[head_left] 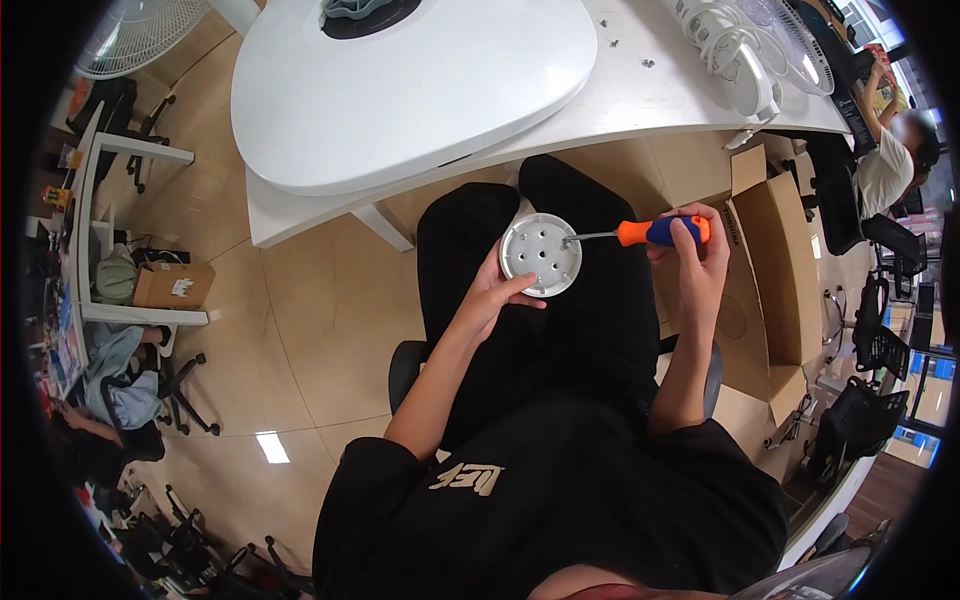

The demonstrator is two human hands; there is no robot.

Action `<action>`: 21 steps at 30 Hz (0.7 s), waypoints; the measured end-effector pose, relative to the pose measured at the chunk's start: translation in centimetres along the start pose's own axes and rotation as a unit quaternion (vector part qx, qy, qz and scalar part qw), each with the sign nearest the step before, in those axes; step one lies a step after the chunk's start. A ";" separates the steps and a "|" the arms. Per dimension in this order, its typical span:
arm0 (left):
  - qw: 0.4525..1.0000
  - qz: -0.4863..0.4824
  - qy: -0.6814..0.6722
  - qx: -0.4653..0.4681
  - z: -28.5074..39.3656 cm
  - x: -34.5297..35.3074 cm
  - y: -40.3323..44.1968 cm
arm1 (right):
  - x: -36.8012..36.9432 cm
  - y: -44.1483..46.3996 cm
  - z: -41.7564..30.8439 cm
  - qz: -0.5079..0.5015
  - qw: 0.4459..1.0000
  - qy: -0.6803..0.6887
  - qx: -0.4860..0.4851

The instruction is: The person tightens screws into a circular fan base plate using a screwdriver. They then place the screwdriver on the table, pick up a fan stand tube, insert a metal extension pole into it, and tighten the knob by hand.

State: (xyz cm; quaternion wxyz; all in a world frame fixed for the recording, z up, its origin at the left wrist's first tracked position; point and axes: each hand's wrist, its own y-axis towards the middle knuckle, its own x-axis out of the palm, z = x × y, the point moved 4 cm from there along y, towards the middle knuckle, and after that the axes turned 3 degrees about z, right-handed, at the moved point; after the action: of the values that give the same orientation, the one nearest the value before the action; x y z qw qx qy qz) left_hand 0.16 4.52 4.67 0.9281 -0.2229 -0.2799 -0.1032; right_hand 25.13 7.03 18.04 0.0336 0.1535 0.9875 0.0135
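My left hand grips a round white plastic disc with a raised rim and several holes, held above my lap. In my right hand is a screwdriver with an orange and blue handle, fingers closed around it. The shaft points left, and its tip meets the disc near the right side of its face. Whether a screw sits under the tip is too small to tell.
A large white rounded base lies on the white table ahead. Small metal bits and a white corded part are on the table's right. An open cardboard box stands on the floor at my right. A person sits far right.
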 end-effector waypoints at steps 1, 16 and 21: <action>1.000 0.001 0.001 0.000 0.0 0.0 0.0 | 0.2 -0.1 -0.1 -0.002 1.000 0.003 0.000; 1.000 -0.003 0.004 0.005 0.1 0.0 0.0 | 0.6 -0.5 0.1 -0.015 0.999 0.011 -0.029; 1.000 -0.003 0.002 0.004 0.1 0.0 -0.1 | 0.7 -0.5 0.2 -0.010 0.999 0.016 -0.028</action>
State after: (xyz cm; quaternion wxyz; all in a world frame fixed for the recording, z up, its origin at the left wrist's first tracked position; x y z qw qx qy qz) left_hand 0.11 4.51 4.77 0.9294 -0.2179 -0.2787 -0.1054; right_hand 24.35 6.72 17.80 0.0222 0.1426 0.9886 0.0433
